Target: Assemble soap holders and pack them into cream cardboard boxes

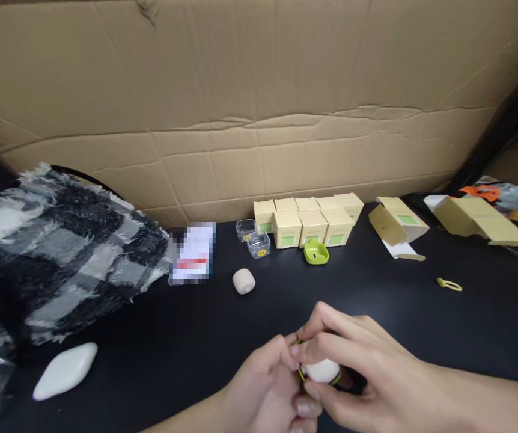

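Note:
Both of my hands are closed around a small rounded white case [322, 370] low in the view, with a thin green cover edge showing around it. My left hand [270, 379] grips its left side, thumb and fingers at the green rim. From above and the right, the fingers of my right hand [367, 367] press on the cover and case. The lower part of the case is hidden by the fingers. A similar pale rounded case [243, 281] lies farther off on the black table, and a bright green cover [316, 253] sits open side up by the boxes.
Several cream boxes [288, 228] stand grouped at the back beside clear plastic cups [259, 245]. Opened boxes [403, 219] and a yellow loop strap [449, 284] lie right. Left are a checked fringed bag [92, 240], a white glossy object [65, 371] and a blurred packet [193, 252]. Cardboard [259, 90] walls the back.

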`<state>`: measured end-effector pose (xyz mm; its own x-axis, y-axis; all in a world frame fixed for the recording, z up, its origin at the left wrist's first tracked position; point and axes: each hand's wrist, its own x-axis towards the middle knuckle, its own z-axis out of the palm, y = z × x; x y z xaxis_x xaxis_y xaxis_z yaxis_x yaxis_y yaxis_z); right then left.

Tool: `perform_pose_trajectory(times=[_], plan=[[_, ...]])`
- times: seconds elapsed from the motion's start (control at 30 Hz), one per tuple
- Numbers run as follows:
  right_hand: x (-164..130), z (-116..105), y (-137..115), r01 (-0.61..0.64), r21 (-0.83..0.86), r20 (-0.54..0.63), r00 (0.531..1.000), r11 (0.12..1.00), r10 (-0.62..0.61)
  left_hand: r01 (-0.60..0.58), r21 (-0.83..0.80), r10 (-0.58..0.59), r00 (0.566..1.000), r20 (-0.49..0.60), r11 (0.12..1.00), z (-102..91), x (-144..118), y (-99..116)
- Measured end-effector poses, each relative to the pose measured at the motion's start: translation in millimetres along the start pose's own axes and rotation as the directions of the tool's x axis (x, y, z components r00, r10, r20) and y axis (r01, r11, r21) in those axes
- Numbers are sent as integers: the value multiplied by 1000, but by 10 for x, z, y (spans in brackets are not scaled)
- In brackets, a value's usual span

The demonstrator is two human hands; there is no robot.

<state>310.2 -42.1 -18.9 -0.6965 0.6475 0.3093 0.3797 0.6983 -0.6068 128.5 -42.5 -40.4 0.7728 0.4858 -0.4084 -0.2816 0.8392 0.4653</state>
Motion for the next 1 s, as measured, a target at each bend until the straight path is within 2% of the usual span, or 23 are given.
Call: perform_pose_trajectory(times=[0.1, 0.23, 0.3, 0.37, 0.43, 0.57, 0.63, 0.7, 0.77, 0.83, 0.9, 0.97, 1.0], plan=[[17, 4, 28, -9, -2, -9, 1000, 1000, 9, 5, -1, -5, 1000, 8, 1000, -45, 15, -8], [1, -52, 90, -21, 94, 18, 1000, 995, 19, -51, -7, 52, 993, 109, 999, -114, 40, -33], [-7, -117, 128, -21, 190, -4, 1000, 982, 22, -145, 22, 143, 986, 81, 989, -122, 41, -43], [-1, -181, 172, -34, 246, -14, 999, 969, 39, -258, 118, 257, 966, 22, 959, -110, 37, -47], [17, -215, 220, -47, 277, 33, 999, 960, 39, -335, 213, 347, 938, -22, 918, -93, 38, -47], [33, -153, 279, -97, 327, 83, 994, 940, 73, -347, 262, 372, 927, -53, 901, -112, 75, -67], [24, -99, 270, -126, 381, 76, 992, 916, 104, -338, 264, 352, 936, -7, 904, -150, 110, -90], [21, -82, 254, -99, 473, 17, 995, 875, 103, -359, 253, 350, 933, 84, 898, -185, 148, -109], [38, -129, 267, -24, 514, -111, 989, 857, 94, -386, 249, 362, 922, 138, 888, -199, 174, -115], [81, -234, 342, 20, 418, -253, 963, 908, 95, -383, 275, 372, 924, 92, 882, -185, 174, -112], [139, -356, 485, -18, 266, -329, 938, 964, 108, -375, 343, 390, 920, 25, 861, -150, 134, -102], [195, -442, 659, -69, 187, -349, 928, 980, 132, -394, 484, 439, 898, 22, 781, -100, 51, -72], [217, -460, 740, -85, 181, -348, 926, 980, 144, -416, 596, 489, 871, 44, 687, -69, -4, -39]])
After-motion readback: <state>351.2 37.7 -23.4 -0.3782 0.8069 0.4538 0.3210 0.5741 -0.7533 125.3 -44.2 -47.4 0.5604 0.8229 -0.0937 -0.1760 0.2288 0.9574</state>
